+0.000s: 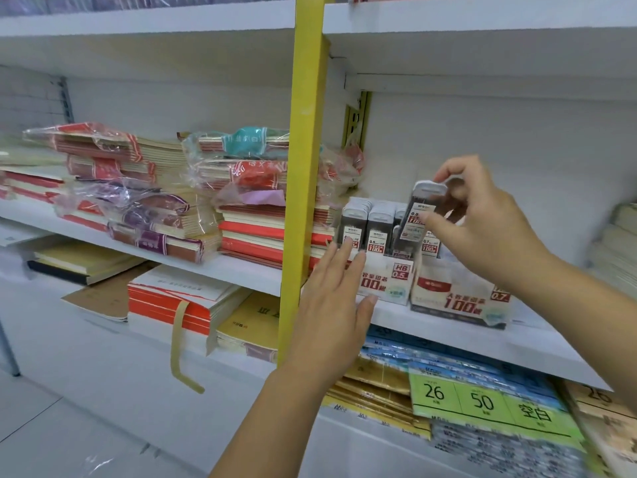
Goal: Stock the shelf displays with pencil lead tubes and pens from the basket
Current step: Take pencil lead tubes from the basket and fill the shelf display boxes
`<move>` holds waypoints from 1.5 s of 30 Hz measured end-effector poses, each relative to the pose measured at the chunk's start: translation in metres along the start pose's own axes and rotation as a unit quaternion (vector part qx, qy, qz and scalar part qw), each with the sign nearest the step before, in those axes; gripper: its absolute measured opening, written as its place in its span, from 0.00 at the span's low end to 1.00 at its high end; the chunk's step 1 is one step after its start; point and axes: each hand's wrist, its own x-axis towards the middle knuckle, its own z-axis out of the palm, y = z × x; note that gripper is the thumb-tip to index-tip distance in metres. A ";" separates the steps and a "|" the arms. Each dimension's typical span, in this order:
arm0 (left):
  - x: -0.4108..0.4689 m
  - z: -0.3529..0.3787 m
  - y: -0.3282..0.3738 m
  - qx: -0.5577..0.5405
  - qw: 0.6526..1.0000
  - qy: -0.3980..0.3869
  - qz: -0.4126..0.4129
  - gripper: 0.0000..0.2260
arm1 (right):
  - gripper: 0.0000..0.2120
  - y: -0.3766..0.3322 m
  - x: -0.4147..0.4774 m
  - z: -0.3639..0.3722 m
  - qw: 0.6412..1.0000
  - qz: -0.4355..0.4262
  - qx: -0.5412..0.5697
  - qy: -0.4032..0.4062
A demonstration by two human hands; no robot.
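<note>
- on the middle shelf (pixel 448 339), head view: a 0.5 box (pixel 389 281) and a 0.7 box (pixel 458 298) stand side by side near the front edge, with tubes (pixel 377 232) upright in rows inside.
- risk: the held tube (pixel 417 215) hangs tilted over the right end of the 0.5 box; pushed down at that angle it may catch its neighbours and tip them.
- risk: its label reads 0.5, yet the 0.7 box is just beside; a drift to the right would misfile it.
- risk: a hard push could slide the box along the shelf.
- right hand (pixel 482 232): pinches the tube, finger curled over its cap, thumb on its label.
- left hand (pixel 331 305): wide, fingers straight, tips at the front of the 0.5 box; whether they touch it i cannot tell.
- basket and pens: out of view.
</note>
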 end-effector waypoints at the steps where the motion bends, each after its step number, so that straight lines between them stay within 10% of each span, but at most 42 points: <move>1: 0.000 0.002 0.000 -0.003 1.000 0.007 0.000 0.27 | 0.21 0.003 0.002 0.003 1.000 0.000 -0.010 -0.012; 7: 0.000 0.007 -0.004 -0.023 1.000 0.017 -0.001 0.28 | 0.05 0.020 0.015 0.016 0.989 0.015 -0.121 -0.081; 17: -0.003 0.004 -0.004 -0.040 0.999 0.005 -0.001 0.29 | 0.08 0.018 0.023 0.021 0.982 0.062 -0.112 -0.139; 29: -0.010 -0.003 -0.004 -0.072 0.997 -0.016 0.000 0.29 | 0.19 0.021 0.018 0.017 0.975 0.086 -0.192 -0.076; 34: -0.048 -0.003 0.003 -0.082 0.996 -0.008 -0.026 0.25 | 0.15 0.001 -0.046 0.003 0.998 0.034 -0.051 0.005; 40: -0.143 0.031 -0.007 -0.053 0.971 -0.230 -0.048 0.20 | 0.09 0.000 -0.186 0.047 0.978 0.131 0.139 -0.086; 45: -0.248 0.087 -0.039 -0.052 0.892 -0.405 -0.196 0.20 | 0.10 0.047 -0.327 0.134 0.886 0.319 0.115 -0.315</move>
